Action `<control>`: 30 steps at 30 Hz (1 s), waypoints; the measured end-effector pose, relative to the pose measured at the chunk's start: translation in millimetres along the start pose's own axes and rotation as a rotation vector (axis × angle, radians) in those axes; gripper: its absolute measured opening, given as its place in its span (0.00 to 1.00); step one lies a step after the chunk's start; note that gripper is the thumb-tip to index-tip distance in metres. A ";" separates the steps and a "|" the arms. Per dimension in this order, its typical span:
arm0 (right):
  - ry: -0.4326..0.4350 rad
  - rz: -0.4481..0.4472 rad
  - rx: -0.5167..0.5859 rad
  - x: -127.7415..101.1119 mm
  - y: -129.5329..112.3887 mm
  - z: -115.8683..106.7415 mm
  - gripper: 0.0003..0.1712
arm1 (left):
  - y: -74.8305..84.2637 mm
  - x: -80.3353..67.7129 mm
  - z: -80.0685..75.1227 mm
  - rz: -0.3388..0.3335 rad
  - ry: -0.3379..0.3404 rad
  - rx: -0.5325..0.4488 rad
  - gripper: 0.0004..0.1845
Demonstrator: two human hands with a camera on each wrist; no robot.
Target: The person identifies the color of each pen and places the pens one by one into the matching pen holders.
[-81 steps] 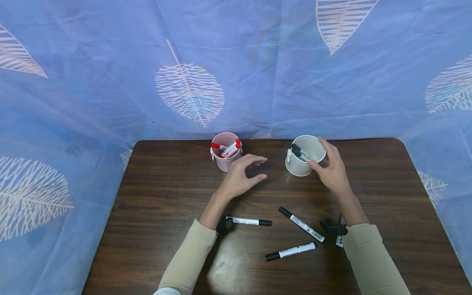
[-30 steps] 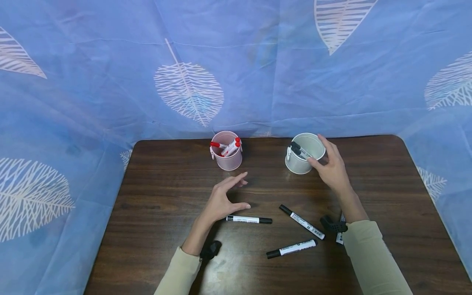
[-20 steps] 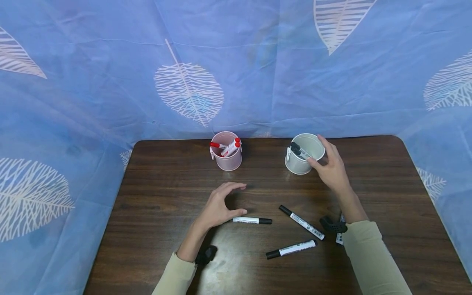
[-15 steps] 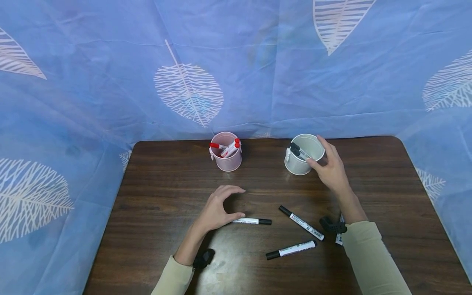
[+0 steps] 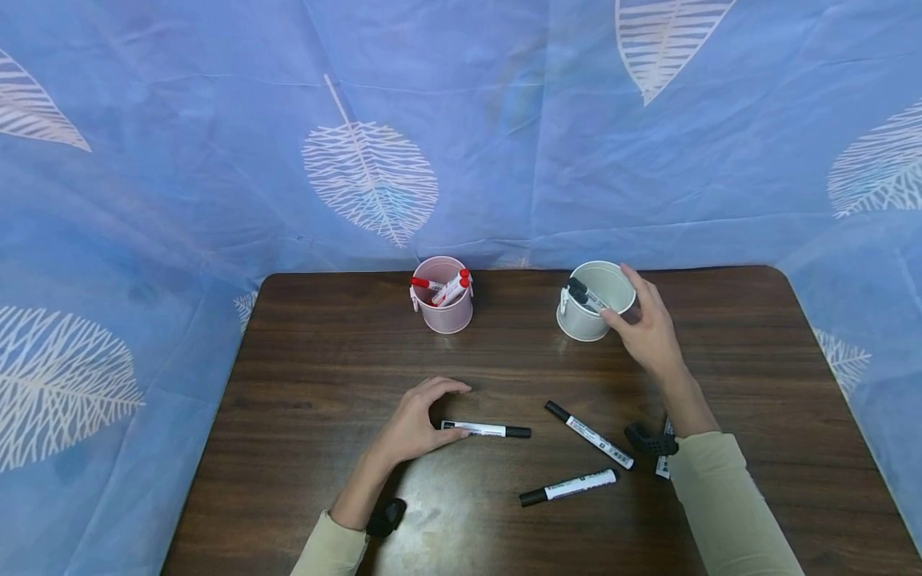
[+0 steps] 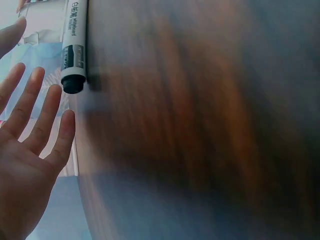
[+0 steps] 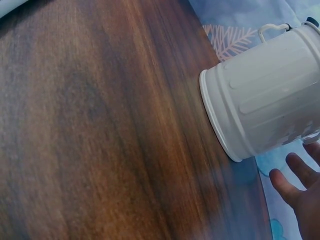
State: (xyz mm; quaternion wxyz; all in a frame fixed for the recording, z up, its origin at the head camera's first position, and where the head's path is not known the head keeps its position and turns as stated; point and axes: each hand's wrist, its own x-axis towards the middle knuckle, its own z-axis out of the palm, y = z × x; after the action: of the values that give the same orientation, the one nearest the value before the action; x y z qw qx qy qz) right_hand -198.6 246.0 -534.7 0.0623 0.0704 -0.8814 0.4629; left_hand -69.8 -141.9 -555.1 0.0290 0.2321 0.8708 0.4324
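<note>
Two hands over a dark wooden table (image 5: 302,360), backed by blue leaf-print cloth (image 5: 216,160). Item 1: left hand (image 5: 416,416), which has drawn back from near the pink bucket (image 5: 446,314) toward the near edge and lowered over the butt end of a black-capped white marker (image 5: 486,430); thumb tip touching or just beside the barrel, fingers arched over it, not yet closed round it. The left wrist view shows the fingers (image 6: 37,115) straight and spread beside the marker's end (image 6: 74,50), so the hand counts as open; judged as the reach stage of a pick-up, grip not yet made. Item 2: right hand (image 5: 648,328), unchanged in place, thumb and fingers curled round the rim and wall of the white bucket (image 5: 587,320), steadying it. Item 3: marker lies flat, cap pointing right, well apart from both buckets. Item 4: two more black markers (image 5: 589,436) (image 5: 569,488) loose on the table between the forearms. Item 5: red-capped markers (image 5: 450,288) standing in the pink bucket; black-capped markers (image 5: 579,294) in the white one. Obscured: a further marker (image 5: 663,468) mostly behind the right sleeve; right wrist view shows only fingertips (image 7: 287,180) at the frame corner beside the white bucket's wall (image 7: 265,110); left wrist view blurred, label unreadable.
</note>
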 end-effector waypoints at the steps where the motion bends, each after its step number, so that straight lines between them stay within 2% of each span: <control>1: 0.001 -0.001 0.003 0.3 -0.1 -0.1 0.47 | -0.7 -0.7 -0.2 -0.004 -0.004 -0.001 0.32; 5: 0.001 0.000 -0.002 1.1 0.8 -0.7 0.47 | -1.5 -2.9 -1.5 -0.026 -0.020 -0.005 0.33; 11: -0.012 -0.005 -0.001 0.9 0.9 -1.2 0.47 | -2.9 -4.8 -2.2 -0.014 -0.033 0.016 0.32; 18: -0.020 -0.009 0.008 0.4 -0.9 -3.0 0.46 | -5.9 -6.0 1.3 0.025 -0.060 0.062 0.25; 24: -0.032 -0.007 0.025 -0.2 -2.7 -2.0 0.46 | -10.9 -7.6 5.3 0.070 -0.057 0.160 0.20; 30: -0.025 0.008 0.029 -0.6 -2.9 -2.1 0.46 | -13.0 -6.6 7.6 0.065 -0.044 0.160 0.15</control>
State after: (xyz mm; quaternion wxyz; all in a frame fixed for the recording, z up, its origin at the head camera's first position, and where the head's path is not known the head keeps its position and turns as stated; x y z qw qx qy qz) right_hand -197.3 246.2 -531.2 0.0482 0.0737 -0.8757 0.4747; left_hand -67.0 -145.8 -570.9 0.0155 0.2713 0.8938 0.3568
